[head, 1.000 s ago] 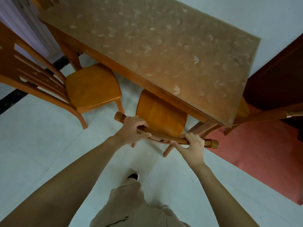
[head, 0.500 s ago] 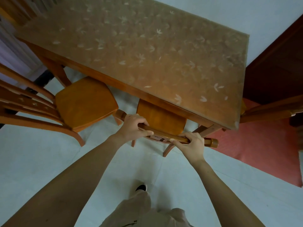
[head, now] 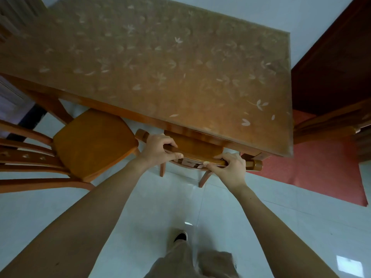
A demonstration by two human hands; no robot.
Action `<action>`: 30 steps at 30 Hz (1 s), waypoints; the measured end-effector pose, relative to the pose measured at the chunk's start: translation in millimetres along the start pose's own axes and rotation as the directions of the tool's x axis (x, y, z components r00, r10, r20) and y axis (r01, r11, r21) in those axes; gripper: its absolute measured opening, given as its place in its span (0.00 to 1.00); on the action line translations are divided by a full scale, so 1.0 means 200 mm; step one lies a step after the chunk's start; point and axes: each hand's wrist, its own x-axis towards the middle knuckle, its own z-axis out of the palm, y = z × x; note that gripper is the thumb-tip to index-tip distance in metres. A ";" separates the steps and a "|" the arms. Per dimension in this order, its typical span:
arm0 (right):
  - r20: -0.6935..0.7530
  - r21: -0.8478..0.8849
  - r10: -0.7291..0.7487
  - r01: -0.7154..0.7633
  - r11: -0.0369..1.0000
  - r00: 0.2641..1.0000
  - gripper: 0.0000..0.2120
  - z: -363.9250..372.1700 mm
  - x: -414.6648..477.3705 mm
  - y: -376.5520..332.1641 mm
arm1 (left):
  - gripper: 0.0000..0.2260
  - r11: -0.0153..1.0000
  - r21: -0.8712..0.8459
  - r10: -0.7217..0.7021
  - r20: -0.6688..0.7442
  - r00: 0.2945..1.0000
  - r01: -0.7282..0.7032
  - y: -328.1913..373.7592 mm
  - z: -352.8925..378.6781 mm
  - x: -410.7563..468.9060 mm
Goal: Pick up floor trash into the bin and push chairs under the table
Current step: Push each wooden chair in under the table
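Note:
A wooden chair (head: 197, 151) stands straight ahead of me, its seat almost wholly under the table (head: 152, 63), which has a brown cover with pale leaf prints. My left hand (head: 157, 150) grips the left part of the chair's top rail. My right hand (head: 229, 167) grips the right part of the same rail. Only a strip of the seat and two rear legs show below the table edge. No floor trash or bin is in view.
A second wooden chair (head: 90, 145) stands to the left, pulled out from the table. A third chair's back (head: 331, 123) shows at the right, over a red mat (head: 321, 169). A dark wooden door (head: 337, 63) is at the far right. Pale floor tiles lie below.
The chair has slid further under the table with both hands on its rail; much less of its seat shows now. I have stepped closer to the table.

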 end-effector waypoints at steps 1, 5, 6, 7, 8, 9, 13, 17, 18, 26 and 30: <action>0.000 -0.005 0.004 -0.004 1.000 1.000 0.20 0.00 0.01 -0.01 | 0.19 1.000 0.002 0.006 -0.006 1.000 -0.006 0.00 -0.01 0.02; 0.004 -0.024 0.013 -0.013 1.000 1.000 0.21 0.02 0.04 -0.01 | 0.17 1.000 0.010 0.005 -0.003 1.000 -0.004 0.00 -0.03 0.04; 0.001 -0.024 0.011 -0.011 1.000 1.000 0.21 0.02 0.04 -0.01 | 0.17 1.000 0.012 -0.001 0.001 1.000 0.001 -0.01 -0.02 0.04; -0.003 -0.024 0.007 -0.007 1.000 1.000 0.22 0.02 0.04 -0.01 | 0.16 1.000 0.012 -0.009 0.007 1.000 0.009 -0.01 -0.02 0.03; -0.004 -0.026 0.005 -0.005 1.000 1.000 0.22 0.02 0.04 -0.01 | 0.15 1.000 0.012 -0.015 0.013 1.000 0.015 -0.01 -0.02 0.03; -0.006 -0.029 0.003 -0.003 1.000 1.000 0.21 0.02 0.04 -0.02 | 0.14 1.000 0.013 -0.020 0.019 1.000 0.019 0.00 -0.03 0.03; -0.011 -0.045 0.000 -0.001 0.999 1.000 0.15 0.02 0.04 -0.02 | 0.17 0.999 0.011 -0.038 0.033 0.999 0.037 -0.01 -0.02 0.03; 0.009 -0.059 -0.017 0.018 0.998 1.000 0.17 0.00 0.03 -0.03 | 0.15 0.998 0.035 -0.054 0.057 0.997 0.052 0.01 -0.04 0.02; 0.025 -0.067 -0.014 0.016 0.998 1.000 0.17 -0.01 0.03 -0.03 | 0.15 0.997 0.049 -0.064 0.068 0.996 0.060 0.03 -0.05 0.02; 0.301 0.001 -0.021 0.022 1.000 0.954 0.20 -0.23 -0.06 -0.14 | 0.16 0.981 0.080 -0.185 0.084 0.979 0.179 0.25 -0.09 -0.10; 0.254 -0.067 -0.227 0.251 0.966 0.940 0.24 -0.35 -0.19 -0.16 | 0.18 0.980 0.178 -0.085 -0.035 0.996 0.090 0.40 -0.08 -0.26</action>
